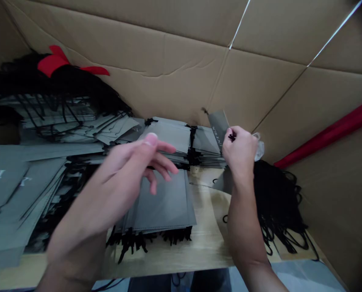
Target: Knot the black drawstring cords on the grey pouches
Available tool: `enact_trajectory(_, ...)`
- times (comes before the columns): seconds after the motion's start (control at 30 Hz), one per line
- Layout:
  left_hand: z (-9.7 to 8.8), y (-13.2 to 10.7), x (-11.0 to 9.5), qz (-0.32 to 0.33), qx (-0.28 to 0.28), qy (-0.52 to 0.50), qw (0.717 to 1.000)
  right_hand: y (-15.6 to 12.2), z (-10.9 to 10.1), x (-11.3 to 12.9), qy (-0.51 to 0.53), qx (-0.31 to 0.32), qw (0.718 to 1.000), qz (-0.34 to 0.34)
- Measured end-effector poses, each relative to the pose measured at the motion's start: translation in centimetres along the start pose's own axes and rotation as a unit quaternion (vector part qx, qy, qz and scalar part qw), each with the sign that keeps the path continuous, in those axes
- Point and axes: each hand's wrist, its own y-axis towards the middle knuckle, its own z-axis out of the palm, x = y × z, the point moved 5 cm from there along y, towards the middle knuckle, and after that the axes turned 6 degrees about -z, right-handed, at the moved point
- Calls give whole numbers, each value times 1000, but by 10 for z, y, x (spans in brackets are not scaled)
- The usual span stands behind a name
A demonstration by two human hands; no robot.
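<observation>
My right hand (pixel 240 152) is closed on a grey paper bag (pixel 219 127) with lettering on it, held upright above the table, and a black cord end shows at my fingers. My left hand (pixel 135 162) hovers open, fingers spread, over a flat stack of grey bags (pixel 165 205) whose black cord handles (pixel 150 239) stick out at the near edge. It holds nothing.
More grey bag stacks (pixel 175 138) lie behind, and others spread at the left (pixel 13 190). A heap of loose black cords (pixel 278 202) sits at the right. Cardboard walls (pixel 199 69) enclose the wooden table (pixel 205 243). A red ribbon (pixel 54 63) and red roll (pixel 330 132) are nearby.
</observation>
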Motion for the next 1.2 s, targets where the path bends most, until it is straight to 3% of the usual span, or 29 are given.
enact_trajectory(0.03, 14, 9, 2, -36, 66, -29, 997, -12, -20, 8, 24, -25, 999, -33)
enact_trajectory(0.1, 32, 27, 8, -107, 140, -120, 977, -41, -53, 31, 167, -49, 966, -191)
enact_trajectory(0.17, 40, 42, 13, -130, 175, -183, 959, -72, -67, 52, 270, 37, 901, -336)
enact_trajectory(0.23, 37, 53, 16, -121, 142, -195, 963, -98, -69, 66, 290, 134, 848, -423)
enact_trajectory(0.3, 28, 58, 19, -104, 83, -170, 976, -110, -66, 73, 282, 194, 817, -463)
enact_trajectory(0.37, 21, 58, 18, -88, 57, -130, 986, -113, -65, 75, 284, 222, 800, -480)
enact_trajectory(0.47, 13, 55, 11, -39, 55, -81, 994, -106, -72, 71, 340, 214, 783, -475)
enact_trajectory(0.53, 11, 51, 4, 10, 61, -65, 996, -96, -79, 62, 372, 168, 803, -433)
enact_trajectory(0.67, 15, 38, -8, 101, 80, -30, 991, -79, -86, 40, 319, 33, 892, -319)
enact_trajectory(0.8, 21, 28, -14, 216, 66, -4, 974, -78, -80, 42, 277, 48, 901, -331)
enact_trajectory(0.87, 19, 24, -14, 275, 0, 43, 960, -80, -79, 46, 270, 43, 900, -338)
enact_trajectory(0.97, 6, 11, -15, 317, -222, 153, 909, -83, -86, 48, 240, -49, 918, -313)
enact_trajectory(1.0, 4, 6, -15, 306, -263, 172, 899, -85, -88, 48, 223, -81, 923, -303)
enact_trajectory(1.03, 5, 3, -14, 285, -261, 177, 905, -87, -89, 50, 206, -104, 926, -297)
enact_trajectory(1.1, 13, 0, -12, 239, -166, 155, 944, -93, -87, 56, 183, -114, 926, -310)
enact_trajectory(1.17, 25, -3, -13, 214, -71, 129, 966, -99, -80, 67, 170, -82, 919, -346)
enact_trajectory(1.2, 29, -5, -13, 210, -50, 119, 969, -102, -75, 72, 164, -61, 914, -366)
